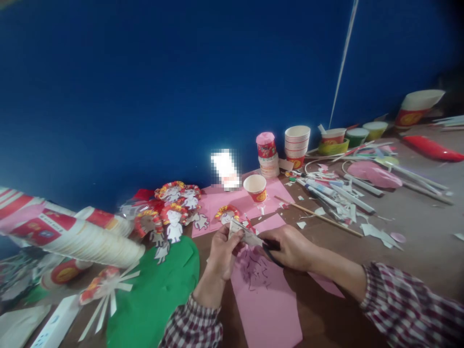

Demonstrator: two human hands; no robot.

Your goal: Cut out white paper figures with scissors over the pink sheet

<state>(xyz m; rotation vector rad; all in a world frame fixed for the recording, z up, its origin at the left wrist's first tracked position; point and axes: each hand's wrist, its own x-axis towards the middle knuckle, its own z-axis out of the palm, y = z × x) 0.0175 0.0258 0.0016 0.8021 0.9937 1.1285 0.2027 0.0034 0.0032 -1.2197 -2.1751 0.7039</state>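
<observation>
Between my hands is a small piece of white paper (243,234) with dark markings. My left hand (225,249) pinches its left side between thumb and fingers. My right hand (290,246) is closed around black-handled scissors (271,255), whose blades meet the paper's right end. Below them lies a pink paper sheet (266,314) strewn with small dark clippings (253,273). Just beyond my hands, a red-and-yellow ring with a white paper figure (227,215) rests on another pink sheet (210,208).
A paper cup (255,187) stands ahead, near stacked cups (297,140). Pens and scraps (333,195) crowd the right, beside a wooden stick (322,217). On the left are a green sheet (155,290), white paper figures (174,224) and a tilted cup stack (90,237). A blue wall (145,96) rises behind.
</observation>
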